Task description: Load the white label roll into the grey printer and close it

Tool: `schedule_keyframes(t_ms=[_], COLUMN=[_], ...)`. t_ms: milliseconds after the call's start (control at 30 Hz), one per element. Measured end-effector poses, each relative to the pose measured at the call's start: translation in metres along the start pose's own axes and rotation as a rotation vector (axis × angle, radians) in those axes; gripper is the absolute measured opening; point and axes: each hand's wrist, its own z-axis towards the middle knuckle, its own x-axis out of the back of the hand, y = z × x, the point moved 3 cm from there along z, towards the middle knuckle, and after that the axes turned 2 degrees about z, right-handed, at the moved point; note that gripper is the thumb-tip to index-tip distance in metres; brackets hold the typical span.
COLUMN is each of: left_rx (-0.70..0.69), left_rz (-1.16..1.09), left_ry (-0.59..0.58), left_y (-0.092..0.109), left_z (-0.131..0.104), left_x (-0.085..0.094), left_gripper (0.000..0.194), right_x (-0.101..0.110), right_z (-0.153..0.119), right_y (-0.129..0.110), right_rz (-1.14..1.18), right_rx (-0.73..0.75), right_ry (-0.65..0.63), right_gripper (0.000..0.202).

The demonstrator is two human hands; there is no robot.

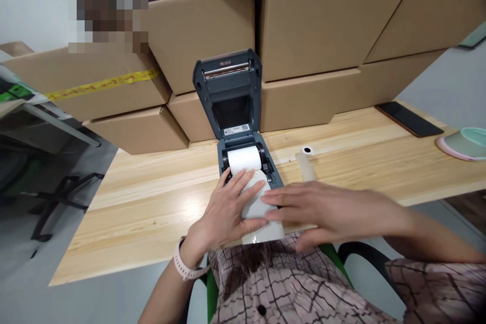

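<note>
A grey label printer (pixel 228 93) stands on the table with its lid raised. Inside it lies a white label roll (pixel 245 158), and a label strip (pixel 261 233) runs out of the roll toward my body, past the table's front edge. My left hand (pixel 231 202) rests on the strip near the roll, fingers outstretched over it. From the right, my right hand (pixel 311 207) reaches to the strip's right side, its fingers extended and slightly smeared; whether they press on it I cannot tell.
Stacked cardboard boxes (pixel 307 25) line the back of the wooden table (pixel 152 187). A small roll core with a loose strip (pixel 307 151) lies right of the printer. Farther right are a dark phone (pixel 410 119) and a green-and-pink container (pixel 465 143). A blurred-out person (pixel 108 17) is behind the boxes.
</note>
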Motion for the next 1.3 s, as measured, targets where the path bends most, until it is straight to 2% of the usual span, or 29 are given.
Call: schedule_keyframes(t_ms=[33, 100, 167, 200, 233, 333, 400, 433, 533, 633, 700, 733, 767, 800, 900, 967, 1000, 1067, 1133, 1300], left_rx=[0.001, -0.002, -0.02, -0.034, -0.05, -0.089, -0.091, -0.086, -0.083, -0.085, 0.013, 0.12, 0.241, 0.34, 0.572, 0.656, 0.678, 0.688, 0.684, 0.664], left_rz=[0.027, 0.079, 0.128, 0.149, 0.165, 0.162, 0.106, 0.065, -0.11, -0.258, -0.246, -0.213, -0.181, -0.222, -0.566, -0.794, -0.878, -0.967, -0.973, -0.945], left_ry=[0.002, 0.019, 0.051, 0.072, 0.098, 0.195, 0.264, 0.303, 0.382, 0.492, 0.736, 0.87, 1.071, 1.121, 0.807, 0.617, 0.558, 0.506, 0.503, 0.595], left_y=[0.004, 0.017, 0.033, 0.04, 0.047, 0.06, 0.063, 0.063, 0.064, 0.063, 0.057, 0.051, 0.045, 0.037, 0.013, 0.003, 0.002, 0.003, 0.006, 0.014], left_z=[0.0, -0.003, -0.007, -0.009, -0.012, -0.02, -0.026, -0.03, -0.045, -0.059, -0.062, -0.061, -0.06, -0.054, -0.028, -0.021, -0.021, -0.024, -0.029, -0.029], left_x=[-0.002, -0.007, -0.013, -0.016, -0.018, -0.021, -0.02, -0.019, -0.015, -0.008, 0.002, 0.006, 0.011, 0.013, 0.005, -0.004, -0.008, -0.014, -0.019, -0.03], left_gripper=[0.079, 0.077, 0.075, 0.075, 0.075, 0.07, 0.065, 0.065, 0.057, 0.05, 0.043, 0.043, 0.042, 0.049, 0.081, 0.092, 0.095, 0.099, 0.101, 0.097], right_x=[0.013, 0.047, 0.084, 0.098, 0.11, 0.131, 0.136, 0.135, 0.115, 0.071, 0.034, 0.017, 0.001, -0.012, -0.037, -0.044, -0.046, -0.052, -0.057, -0.067], right_z=[0.002, 0.01, 0.025, 0.036, 0.051, 0.1, 0.12, 0.123, 0.107, 0.071, 0.047, 0.037, 0.028, 0.021, 0.011, 0.009, 0.009, 0.008, 0.007, 0.003], right_y=[0.005, 0.023, 0.049, 0.064, 0.08, 0.126, 0.14, 0.139, 0.112, 0.068, 0.045, 0.036, 0.03, 0.027, 0.027, 0.029, 0.03, 0.032, 0.033, 0.033], right_rz=[0.046, 0.077, 0.024, 0.013, 0.033, 0.166, 0.202, 0.202, 0.169, 0.107, 0.029, -0.015, -0.051, -0.078, -0.096, -0.098, -0.105, -0.127, -0.144, -0.131], right_rx=[-0.003, -0.051, -0.132, -0.148, -0.153, -0.189, -0.219, -0.223, -0.174, -0.078, 0.0, 0.031, 0.051, 0.057, 0.023, 0.02, 0.031, 0.049, 0.045, 0.013], right_ry=[0.054, 0.321, 0.68, 0.804, 0.873, 0.808, 0.77, 0.772, 0.808, 0.774, 0.717, 0.667, 0.614, 0.563, 0.485, 0.496, 0.503, 0.5, 0.483, 0.452], right_gripper=[0.046, 0.039, 0.046, 0.052, 0.059, 0.071, 0.077, 0.079, 0.078, 0.078, 0.077, 0.077, 0.077, 0.078, 0.083, 0.083, 0.083, 0.084, 0.086, 0.089])
